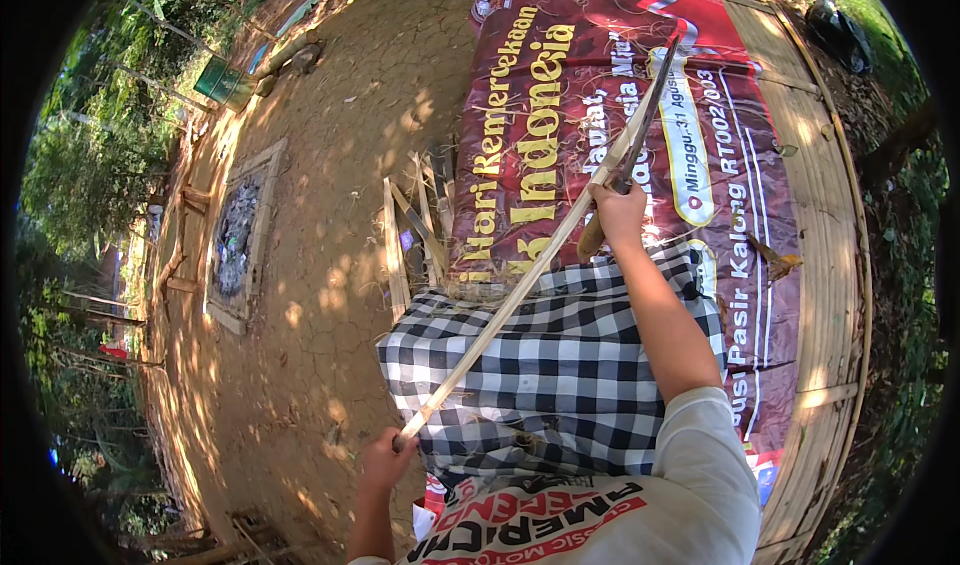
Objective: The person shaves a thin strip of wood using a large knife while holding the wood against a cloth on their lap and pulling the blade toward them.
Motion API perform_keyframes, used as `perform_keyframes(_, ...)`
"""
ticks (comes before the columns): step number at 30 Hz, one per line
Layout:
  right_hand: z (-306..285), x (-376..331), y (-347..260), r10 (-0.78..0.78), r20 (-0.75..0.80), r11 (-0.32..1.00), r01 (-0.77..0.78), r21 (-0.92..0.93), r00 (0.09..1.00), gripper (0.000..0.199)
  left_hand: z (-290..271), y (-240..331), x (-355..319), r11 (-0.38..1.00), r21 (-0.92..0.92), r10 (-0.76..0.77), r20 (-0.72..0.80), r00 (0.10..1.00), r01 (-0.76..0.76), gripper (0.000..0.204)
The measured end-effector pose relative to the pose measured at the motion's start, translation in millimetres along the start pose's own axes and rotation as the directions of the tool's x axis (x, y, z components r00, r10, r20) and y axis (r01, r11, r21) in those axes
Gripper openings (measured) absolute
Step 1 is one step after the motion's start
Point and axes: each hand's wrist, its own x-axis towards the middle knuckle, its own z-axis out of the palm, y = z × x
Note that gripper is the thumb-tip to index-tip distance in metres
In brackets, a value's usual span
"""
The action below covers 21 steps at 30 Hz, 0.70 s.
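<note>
Ground (330, 265) of cracked, dry earth fills the left and centre of the frame, dappled with sun and edged by green trees along the left rim. A raised bamboo bench (825, 225) takes up the right side, and a big dark red banner (560, 115) with yellow and white lettering lies spread flat over most of it. On the ground at left centre sits a shallow wooden frame (240, 235) filled with grey ash or rubble. A small green box (222, 80) stands further off, toward the upper left. Loose bamboo offcuts (410, 235) lie in a heap just beside the banner's near edge.

Lower centre, a black-and-white checked cloth (560, 365) covers the person's lap, and a white sleeve shows at the bottom right.

A long split bamboo strip (520, 290) runs diagonally across the lap, from the lower centre up to the upper right, where its tip crosses the banner. The left hand (385, 460), at the bottom centre, is closed around the strip's lower end. The right hand (620, 210), in the upper middle, is wrapped tight around the wooden handle of a long blade (650, 100), with the strip passing against the same fist. The blade lies along the upper part of the strip, its dark edge pointing to the upper right.
</note>
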Motion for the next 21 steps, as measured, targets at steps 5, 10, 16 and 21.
perform_keyframes(5, 5, -8, -14, -0.105, 0.097, 0.978, 0.121, -0.168, 0.99, 0.018, 30, -8, -4, 0.99, -0.144, 0.003, 0.025, 1.0, 0.001, 0.038)
perform_keyframes(10, 2, -20, -27, -0.033, 0.352, 0.953, 0.135, -0.27, 0.936, 0.019, 54, -30, -2, 0.99, -0.133, 0.049, -0.045, 0.998, -0.054, 0.04)
perform_keyframes(16, 11, -52, -64, 0.008, 0.702, 0.604, 0.556, -0.572, 0.713, 0.026, 53, -11, -8, 0.991, -0.122, -0.064, -0.076, 0.995, 0.055, 0.04)
perform_keyframes(21, 18, -77, -28, -0.047, 0.926, 0.435, 0.842, -0.32, 0.376, 0.03, 62, -22, -10, 0.991, -0.115, -0.086, -0.092, 0.992, 0.075, 0.04)
